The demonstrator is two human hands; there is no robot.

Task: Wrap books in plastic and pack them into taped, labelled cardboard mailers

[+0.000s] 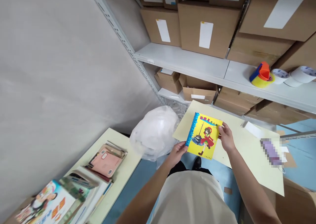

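Note:
Between my two hands is a yellow picture book [204,135], its cover showing a cartoon figure in a red hood and a blue strip along the left edge. My left hand [177,154] pinches the lower left corner of the book. Closed on its upper right edge is my right hand [225,136], thumb on the cover. The book is held face up over the near edge of a cream tabletop [243,148]. The fingers behind the book are hidden.
Stacked books [106,159] lie on a side table [120,148] at left. A clear plastic bag [155,131] bulges between the tables. Behind, a metal shelf [187,64] carries cardboard boxes [207,29], a tape dispenser [262,75] and white tape rolls [301,75]. A blurred purple item [271,151] lies right.

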